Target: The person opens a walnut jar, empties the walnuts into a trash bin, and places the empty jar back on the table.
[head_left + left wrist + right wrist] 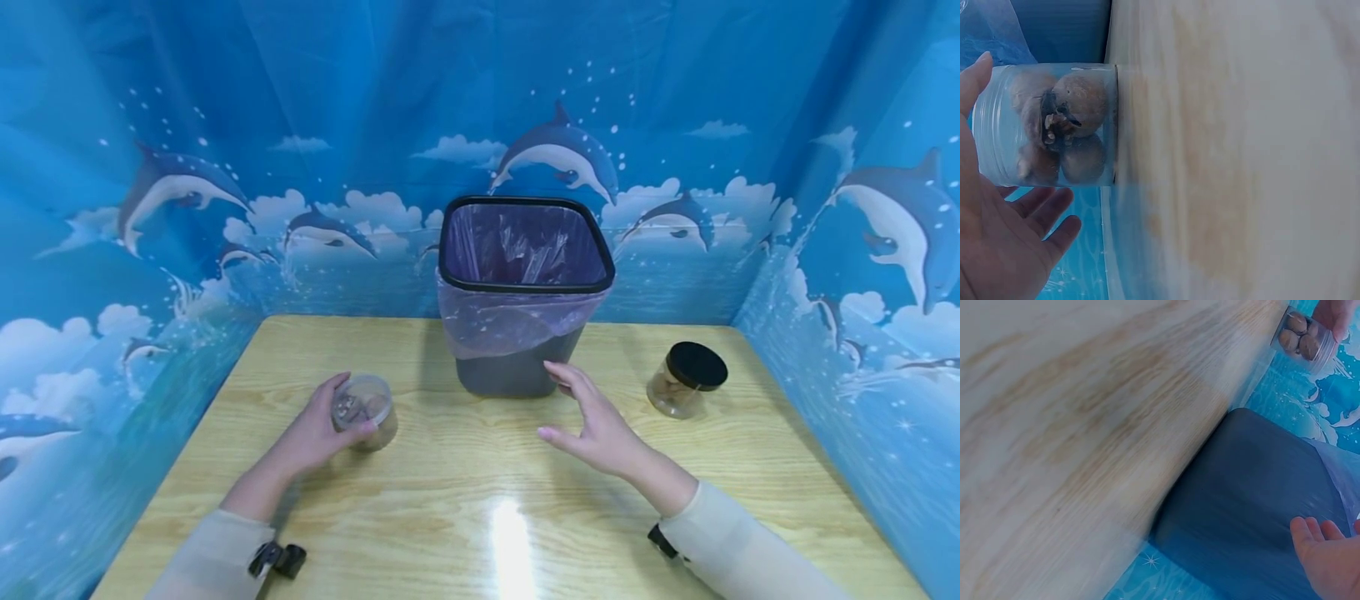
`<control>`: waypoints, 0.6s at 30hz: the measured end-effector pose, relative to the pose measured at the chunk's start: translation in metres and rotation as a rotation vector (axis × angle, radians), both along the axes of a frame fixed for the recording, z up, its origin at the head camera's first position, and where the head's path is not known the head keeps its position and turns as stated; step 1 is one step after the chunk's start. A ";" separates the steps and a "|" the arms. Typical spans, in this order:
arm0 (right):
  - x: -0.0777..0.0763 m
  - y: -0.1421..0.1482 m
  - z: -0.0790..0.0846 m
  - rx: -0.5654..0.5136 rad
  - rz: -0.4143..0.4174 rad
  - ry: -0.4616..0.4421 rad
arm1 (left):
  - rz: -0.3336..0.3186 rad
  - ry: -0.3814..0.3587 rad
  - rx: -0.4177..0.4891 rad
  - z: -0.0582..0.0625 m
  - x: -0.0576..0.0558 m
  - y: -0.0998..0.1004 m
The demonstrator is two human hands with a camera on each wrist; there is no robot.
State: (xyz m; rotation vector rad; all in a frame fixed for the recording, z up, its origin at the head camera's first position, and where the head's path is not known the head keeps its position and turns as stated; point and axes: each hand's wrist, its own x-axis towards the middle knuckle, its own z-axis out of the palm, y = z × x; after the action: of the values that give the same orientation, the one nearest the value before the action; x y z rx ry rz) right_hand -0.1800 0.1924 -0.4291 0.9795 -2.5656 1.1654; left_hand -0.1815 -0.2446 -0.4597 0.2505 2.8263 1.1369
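Note:
My left hand (318, 429) is around the upper part of a clear plastic jar (386, 429), its thumb and a finger on opposite sides of the rim. The jar stands upright on the table, without a lid. Inside it are several round brown walnuts (1082, 103) and some broken, darker pieces. In the left wrist view the other fingers spread out beside the jar. My right hand (600, 429) hovers over the table in front of the trash bin (506, 375), holding nothing, thumb and fingers apart and slightly bent.
The dark grey bin has a black rim and a purple liner bag (517, 321); it stands at the table's back edge. To the right is a clear jar with a black lid (697, 367) and brown contents. Dolphin-printed curtains (360, 100) enclose the wooden table (420, 500).

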 end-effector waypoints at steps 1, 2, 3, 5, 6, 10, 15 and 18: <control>0.001 0.000 0.000 0.002 -0.002 -0.004 | 0.000 -0.002 0.005 -0.001 0.000 0.000; 0.000 0.000 0.000 0.005 -0.003 -0.003 | -0.001 -0.004 0.009 -0.001 -0.001 0.000; 0.000 0.000 0.000 0.007 -0.004 -0.004 | 0.001 -0.005 0.016 -0.002 -0.001 0.000; 0.001 -0.001 0.000 0.008 -0.002 -0.008 | 0.005 -0.004 0.022 -0.003 -0.001 0.000; 0.000 -0.001 -0.001 0.009 -0.001 -0.009 | 0.008 -0.007 0.027 -0.003 -0.001 0.000; 0.000 -0.002 -0.002 0.009 0.004 -0.013 | 0.014 -0.005 0.042 -0.002 -0.001 0.000; 0.001 -0.002 -0.003 0.008 0.010 -0.018 | 0.018 -0.015 0.071 -0.001 0.001 -0.002; 0.001 -0.003 -0.002 0.002 0.015 -0.027 | 0.017 -0.029 0.081 -0.001 0.001 -0.003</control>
State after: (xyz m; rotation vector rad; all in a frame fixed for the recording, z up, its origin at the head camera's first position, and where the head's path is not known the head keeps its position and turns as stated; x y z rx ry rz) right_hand -0.1786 0.1897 -0.4314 0.9921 -2.5846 1.1884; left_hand -0.1804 -0.2471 -0.4604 0.2146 2.7665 1.2498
